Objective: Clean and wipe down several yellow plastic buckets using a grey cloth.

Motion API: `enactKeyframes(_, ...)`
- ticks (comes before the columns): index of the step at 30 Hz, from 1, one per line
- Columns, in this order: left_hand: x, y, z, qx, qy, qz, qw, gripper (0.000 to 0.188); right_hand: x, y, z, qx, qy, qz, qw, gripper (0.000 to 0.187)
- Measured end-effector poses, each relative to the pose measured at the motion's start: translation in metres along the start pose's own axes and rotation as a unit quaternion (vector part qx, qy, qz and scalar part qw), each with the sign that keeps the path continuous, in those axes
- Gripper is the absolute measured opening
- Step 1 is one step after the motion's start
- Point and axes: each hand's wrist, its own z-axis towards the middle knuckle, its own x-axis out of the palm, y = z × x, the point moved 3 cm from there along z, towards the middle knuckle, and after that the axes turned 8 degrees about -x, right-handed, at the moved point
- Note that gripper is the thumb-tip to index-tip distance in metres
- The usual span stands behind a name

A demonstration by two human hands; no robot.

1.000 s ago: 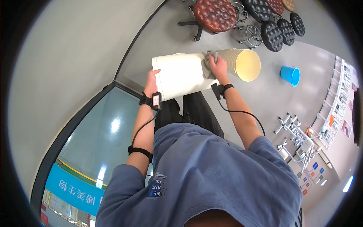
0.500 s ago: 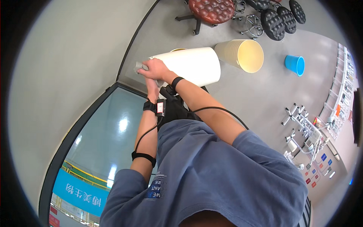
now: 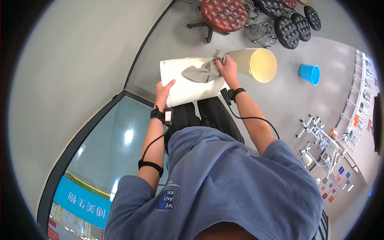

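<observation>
A cream-white plastic bucket (image 3: 182, 88) lies on its side in front of my legs. At its left end my left hand (image 3: 162, 93) is closed around the edge, the thumb resting on the outer wall. My right hand (image 3: 228, 70) pinches a crumpled grey cloth (image 3: 206, 73) near the bucket's right end. Part of the cloth spreads over the upper side of the bucket wall, and a bunched end sticks up beyond my fingers. The inside of this bucket is hidden from view.
Just right of the bucket lies a stack of nested cream buckets (image 3: 263, 66), open end facing right. A blue bucket (image 3: 309, 74) stands farther right. Stools with red (image 3: 225, 15) and black (image 3: 286, 32) seats are at the far side. Along the left run a wall (image 3: 80, 52) and glass (image 3: 120, 132).
My right hand has moved right along the bucket, taking the grey cloth from the left end. My left hand now grips the left edge, and the bucket has shifted slightly.
</observation>
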Motion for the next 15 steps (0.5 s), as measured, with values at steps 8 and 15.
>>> enactKeyframes(8,-0.002,-0.003,0.012,-0.028,0.017,-0.109,0.994,0.043,0.034,0.042,-0.019,-0.153,0.036,-0.153,0.976,0.067)
enactKeyframes(15,-0.012,0.013,0.023,-0.072,-0.065,-0.082,0.992,0.066,0.096,0.15,-0.015,-0.215,0.108,-0.021,0.97,0.049)
